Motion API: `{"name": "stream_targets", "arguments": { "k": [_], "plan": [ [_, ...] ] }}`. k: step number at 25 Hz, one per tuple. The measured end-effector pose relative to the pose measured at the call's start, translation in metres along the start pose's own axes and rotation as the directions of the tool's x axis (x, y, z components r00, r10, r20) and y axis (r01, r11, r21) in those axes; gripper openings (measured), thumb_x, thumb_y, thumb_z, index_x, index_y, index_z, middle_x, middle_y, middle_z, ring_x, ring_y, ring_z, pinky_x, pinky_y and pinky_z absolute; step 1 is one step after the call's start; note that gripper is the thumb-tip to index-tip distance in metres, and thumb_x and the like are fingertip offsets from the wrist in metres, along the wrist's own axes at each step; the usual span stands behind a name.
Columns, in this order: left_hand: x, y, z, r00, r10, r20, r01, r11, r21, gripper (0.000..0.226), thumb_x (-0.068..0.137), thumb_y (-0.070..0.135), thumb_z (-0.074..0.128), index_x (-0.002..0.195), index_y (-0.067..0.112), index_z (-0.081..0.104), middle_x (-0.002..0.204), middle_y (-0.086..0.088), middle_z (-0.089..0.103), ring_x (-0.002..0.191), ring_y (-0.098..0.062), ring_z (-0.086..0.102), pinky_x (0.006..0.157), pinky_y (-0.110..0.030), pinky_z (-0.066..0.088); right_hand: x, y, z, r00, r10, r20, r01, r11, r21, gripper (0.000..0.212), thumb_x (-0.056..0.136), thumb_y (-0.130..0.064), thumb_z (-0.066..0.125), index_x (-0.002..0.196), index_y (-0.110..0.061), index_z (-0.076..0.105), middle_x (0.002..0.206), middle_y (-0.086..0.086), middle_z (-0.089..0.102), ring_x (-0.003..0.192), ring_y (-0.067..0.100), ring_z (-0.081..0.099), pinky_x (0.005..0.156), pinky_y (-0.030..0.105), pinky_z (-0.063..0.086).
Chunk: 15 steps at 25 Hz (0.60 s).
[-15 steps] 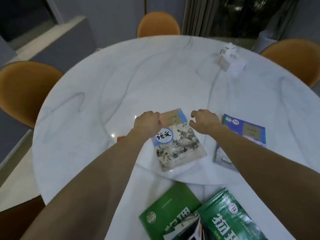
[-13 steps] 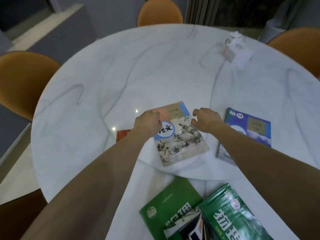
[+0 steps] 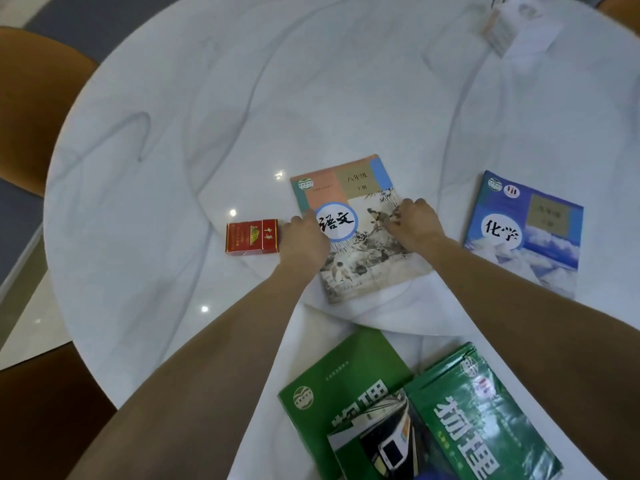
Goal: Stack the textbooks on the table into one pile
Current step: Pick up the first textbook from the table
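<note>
A Chinese textbook (image 3: 349, 188) with a pink and blue cover lies flat near the middle of the white marble table (image 3: 242, 98). My left hand (image 3: 304, 242) curls over its left edge and my right hand (image 3: 417, 225) curls over its right edge. To the right lies a blue chemistry textbook (image 3: 526, 233), apart from my hands. Two green textbooks overlap close to me, the left green one (image 3: 346, 379) partly under the right green one (image 3: 485, 414).
A red cigarette pack (image 3: 252, 237) lies just left of my left hand. A white box (image 3: 509, 32) stands at the far right of the table. An orange chair (image 3: 34, 98) stands at the left beyond the table's edge.
Both hands have slid from the book's far end to its left and right edges. The view has tilted down, and the red pack has come out from behind my left arm.
</note>
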<state>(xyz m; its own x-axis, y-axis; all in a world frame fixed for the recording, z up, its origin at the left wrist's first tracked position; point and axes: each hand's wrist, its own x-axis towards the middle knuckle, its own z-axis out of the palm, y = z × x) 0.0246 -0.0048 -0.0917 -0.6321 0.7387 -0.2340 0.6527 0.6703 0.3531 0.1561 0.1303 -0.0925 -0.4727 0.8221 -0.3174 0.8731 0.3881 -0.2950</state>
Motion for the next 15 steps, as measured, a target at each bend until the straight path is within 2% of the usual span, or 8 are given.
{"name": "stream_targets", "arguments": {
  "k": [2,4,6,8,10,12,13,15],
  "plan": [
    [0.000,0.006,0.005,0.987,-0.159,-0.006,0.152,0.957,-0.245,0.039,0.088,0.011,0.053,0.124,0.000,0.043,0.116,-0.023,0.056,0.105,-0.037,0.056,0.088,-0.042,0.050,0.009,0.001,0.005,0.996,0.094,0.007,-0.095,0.992,0.089,0.044,0.087,-0.046,0.057,0.089,-0.002,0.055,0.115,0.023,0.054,0.110,0.037,0.052,0.080,0.039,0.045],
    [0.004,0.009,0.007,0.946,-0.320,0.056,0.309,0.833,-0.458,0.040,0.087,0.011,0.056,0.122,-0.004,0.046,0.119,-0.023,0.056,0.109,-0.037,0.057,0.087,-0.042,0.053,0.018,0.003,0.005,0.983,0.180,0.042,-0.184,0.967,0.176,0.048,0.078,-0.047,0.068,0.063,-0.012,0.040,0.097,0.018,0.058,0.097,0.032,0.055,0.068,0.032,0.041],
    [0.012,0.007,0.010,0.904,-0.402,0.144,0.410,0.722,-0.557,0.035,0.085,0.010,0.059,0.115,-0.008,0.054,0.115,-0.026,0.062,0.103,-0.036,0.062,0.065,-0.037,0.054,0.022,0.003,0.002,0.968,0.235,0.092,-0.252,0.931,0.265,0.050,0.072,-0.043,0.076,0.061,-0.012,0.038,0.078,0.010,0.055,0.083,0.026,0.054,0.065,0.030,0.041],
    [0.014,0.005,0.009,0.886,-0.425,0.184,0.440,0.650,-0.619,0.023,0.086,0.006,0.058,0.104,-0.008,0.060,0.112,-0.028,0.065,0.083,-0.029,0.061,0.046,-0.026,0.039,0.025,0.006,-0.003,0.946,0.288,0.152,-0.325,0.862,0.388,0.046,0.071,-0.033,0.080,0.062,-0.010,0.042,0.072,0.006,0.052,0.077,0.024,0.053,0.063,0.028,0.042],
    [0.015,0.005,0.008,0.887,-0.427,0.175,0.430,0.627,-0.650,0.019,0.089,0.006,0.055,0.102,-0.005,0.060,0.111,-0.025,0.066,0.083,-0.028,0.059,0.052,-0.030,0.046,0.026,0.008,-0.007,0.933,0.305,0.193,-0.360,0.824,0.437,0.039,0.075,-0.018,0.077,0.062,-0.009,0.042,0.068,0.006,0.048,0.071,0.023,0.050,0.049,0.027,0.039],
    [0.013,0.010,0.004,0.903,-0.407,0.138,0.385,0.624,-0.680,0.023,0.091,0.007,0.052,0.112,-0.002,0.056,0.115,-0.019,0.064,0.097,-0.031,0.061,0.076,-0.040,0.052,0.027,0.011,-0.009,0.932,0.309,0.189,-0.362,0.808,0.464,0.029,0.078,-0.010,0.072,0.065,-0.007,0.046,0.078,0.010,0.052,0.073,0.023,0.051,0.045,0.024,0.037],
    [0.012,0.012,0.001,0.914,-0.387,0.123,0.357,0.624,-0.695,0.025,0.092,0.005,0.050,0.116,-0.001,0.054,0.118,-0.018,0.062,0.098,-0.030,0.059,0.080,-0.039,0.050,0.027,0.012,-0.011,0.932,0.313,0.183,-0.363,0.796,0.485,0.026,0.077,-0.009,0.071,0.066,-0.007,0.047,0.083,0.012,0.053,0.076,0.023,0.052,0.046,0.023,0.037],
    [0.014,0.018,-0.004,0.935,-0.339,0.103,0.305,0.621,-0.722,0.026,0.094,0.005,0.045,0.120,0.001,0.050,0.121,-0.017,0.059,0.090,-0.024,0.053,0.073,-0.032,0.047,0.026,0.018,-0.019,0.936,0.305,0.175,-0.351,0.775,0.525,0.030,0.077,-0.010,0.072,0.061,-0.009,0.047,0.077,0.010,0.054,0.069,0.023,0.052,0.046,0.023,0.036]
  ]
}}
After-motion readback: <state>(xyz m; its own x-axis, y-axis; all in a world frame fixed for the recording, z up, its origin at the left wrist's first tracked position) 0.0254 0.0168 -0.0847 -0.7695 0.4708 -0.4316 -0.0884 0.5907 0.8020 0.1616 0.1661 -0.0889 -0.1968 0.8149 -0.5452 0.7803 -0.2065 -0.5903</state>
